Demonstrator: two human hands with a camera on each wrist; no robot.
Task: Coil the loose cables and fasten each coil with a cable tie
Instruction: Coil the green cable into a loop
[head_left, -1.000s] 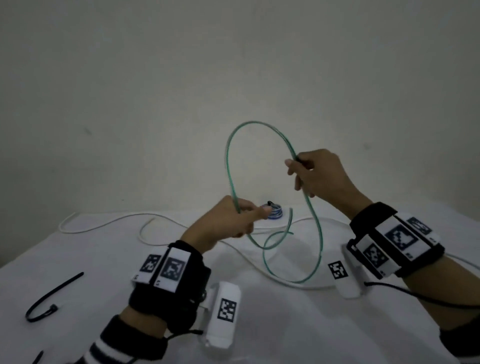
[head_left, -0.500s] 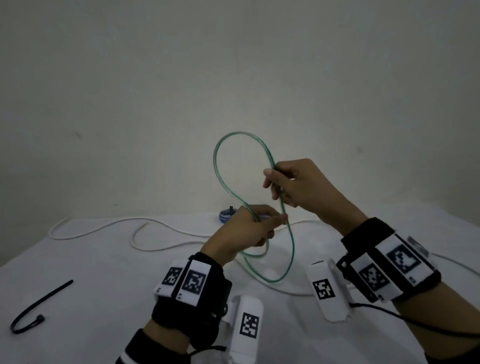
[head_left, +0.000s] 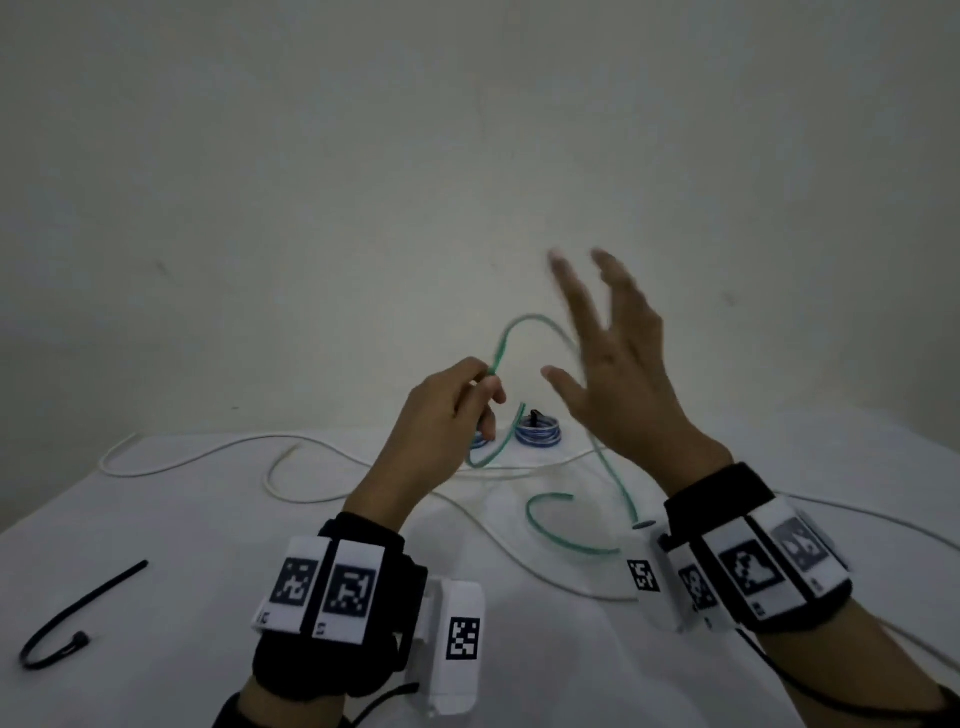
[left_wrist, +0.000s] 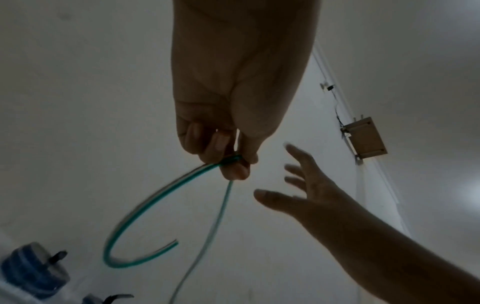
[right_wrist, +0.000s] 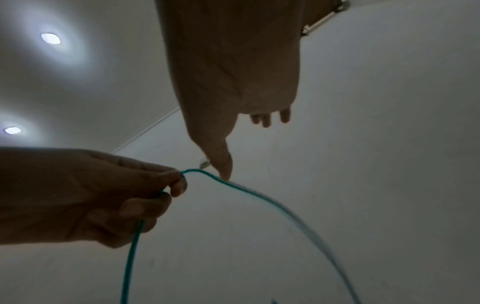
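at about 8 o'clock on the white desk (head_left: 156, 519) lies a black cable tie (head_left: 67, 618), bent into a hook, well apart from everything else. a white cable (head_left: 218, 457) snakes across the desk from 9 o'clock toward the right edge. the left hand (head_left: 441, 415) is raised above the middle of the desk, its grip closed as a pinch: thumb and fingertips (left_wrist: 233, 170) clamp the green cable (head_left: 524, 325) where two strands of it come together. from that pinch one strand arches up toward 12 o'clock and drops down to the desk at about 4 o'clock, where it ends in a loose open curl; a short end hooks down below the hand. just behind the hand, at 12 o'clock on the desk, sit two blue coils (head_left: 537, 434), each with a dark tie sticking up; one is partly hidden by the hand. the right hand (head_left: 618, 384) is lifted beside the green arch at 1 o'clock, blurred, its grip wide open with fingers spread and nothing in it; in the right wrist view its thumb tip looks just beside the cable, contact unclear
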